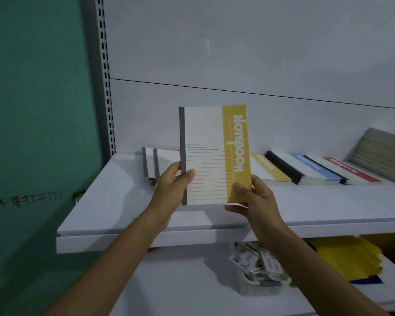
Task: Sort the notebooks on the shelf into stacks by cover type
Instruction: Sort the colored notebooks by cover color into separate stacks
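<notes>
Above shelf (114, 201), "NOTEBOOK"-titled notebook (205, 142), perhaps English subtext, pinched by left hand (171, 190), right hand (258, 199)

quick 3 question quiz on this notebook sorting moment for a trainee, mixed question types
1. True or false: the left hand and the right hand both hold the yellow-striped notebook.
2. Which part does the left hand grip? A grey spine B yellow stripe C top edge
3. Fill in: on the shelf, the red-striped notebooks lie to the ___ of the blue-striped stack.
Key: 1 true; 2 A; 3 right.
</notes>
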{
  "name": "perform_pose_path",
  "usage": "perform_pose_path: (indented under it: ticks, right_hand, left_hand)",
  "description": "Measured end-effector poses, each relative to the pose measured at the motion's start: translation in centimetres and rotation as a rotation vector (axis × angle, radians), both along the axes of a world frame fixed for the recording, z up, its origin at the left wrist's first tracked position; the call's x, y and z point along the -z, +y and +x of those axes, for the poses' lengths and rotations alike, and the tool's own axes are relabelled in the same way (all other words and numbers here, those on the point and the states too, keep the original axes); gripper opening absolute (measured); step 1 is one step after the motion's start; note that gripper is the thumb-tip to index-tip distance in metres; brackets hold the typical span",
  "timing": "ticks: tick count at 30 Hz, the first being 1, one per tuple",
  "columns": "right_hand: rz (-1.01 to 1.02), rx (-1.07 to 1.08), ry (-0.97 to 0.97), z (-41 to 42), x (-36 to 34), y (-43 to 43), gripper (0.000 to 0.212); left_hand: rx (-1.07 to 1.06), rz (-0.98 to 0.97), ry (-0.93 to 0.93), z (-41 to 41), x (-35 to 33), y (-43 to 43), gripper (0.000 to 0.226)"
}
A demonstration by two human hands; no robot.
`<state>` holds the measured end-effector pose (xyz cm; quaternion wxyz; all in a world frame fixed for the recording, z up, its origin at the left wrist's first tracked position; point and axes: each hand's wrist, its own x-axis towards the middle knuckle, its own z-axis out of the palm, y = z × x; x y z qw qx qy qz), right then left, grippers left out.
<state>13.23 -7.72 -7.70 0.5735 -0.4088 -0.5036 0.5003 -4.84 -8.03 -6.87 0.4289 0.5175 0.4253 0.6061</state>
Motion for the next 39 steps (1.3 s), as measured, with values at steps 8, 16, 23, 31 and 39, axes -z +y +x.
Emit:
perform_pose_path:
  ticks: [8, 16, 23, 31, 39]
  right_hand:
    - [-0.060, 0.044, 0.070, 6.8, 0.1, -0.1, 0.023]
    - [-0.080, 0.028, 0.074, 13.3, -0.2, -0.2, 0.018]
    - [-0.070, 0.007, 0.013, 18.4, 0.3, 0.1, 0.016]
    - [-0.086, -0.042, 0.007, 21.6, -0.1, 1.2, 0.020]
    - [-0.025, -0.286, -0.084, 15.9, -1.6, 2.1, 0.012]
  left_hand:
    - [-0.024, -0.030, 0.110, 5.8, 0.3, -0.1, 0.021]
    - [-0.021, -0.058, 0.150, 12.2, 0.0, -0.5, 0.020]
    - [-0.107, -0.045, 0.151, 16.9, 0.2, -1.3, 0.017]
    - [-0.098, -0.145, 0.066, 20.8, -1.1, -1.2, 0.023]
    - [-0.304, -0.153, -0.106, 17.4, -1.2, -2.2, 0.028]
